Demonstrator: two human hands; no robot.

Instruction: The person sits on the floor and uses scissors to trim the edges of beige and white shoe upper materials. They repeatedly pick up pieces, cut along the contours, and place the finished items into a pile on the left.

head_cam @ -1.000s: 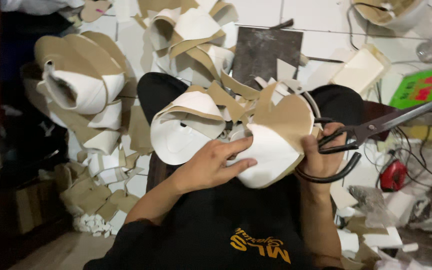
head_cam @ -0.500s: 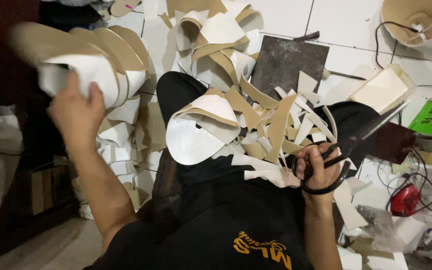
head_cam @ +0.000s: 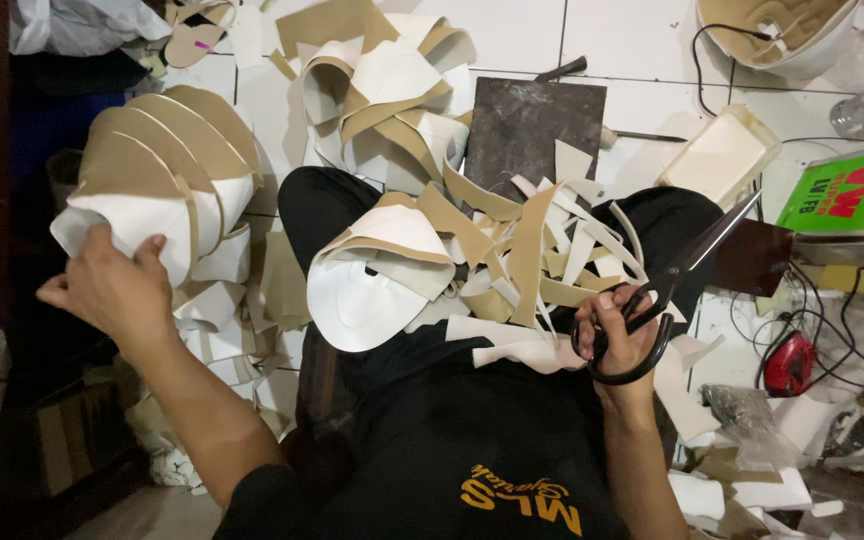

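My left hand (head_cam: 112, 290) reaches out to the left and rests on the front of a stack of curved tan-and-white cut pieces (head_cam: 157, 175); its fingers touch the white end of the nearest piece. My right hand (head_cam: 620, 335) grips the black handles of large scissors (head_cam: 687, 268), blades pointing up and right. On my lap lies a curled tan-and-white piece (head_cam: 367, 280) among a tangle of tan and white offcut strips (head_cam: 542, 250). I sit cross-legged in black clothes.
More curled sheet pieces (head_cam: 382, 85) lie on the white tiled floor ahead. A dark square slab (head_cam: 532, 125) sits beyond my knees. At right are a cream tray (head_cam: 722, 155), a green box (head_cam: 847, 195), black cables and a red tool (head_cam: 787, 365). Scraps litter the floor.
My left hand left the piece on my lap, carried a cut piece to the stack at left and now rests on it. The scissors dropped lower beside my right knee.
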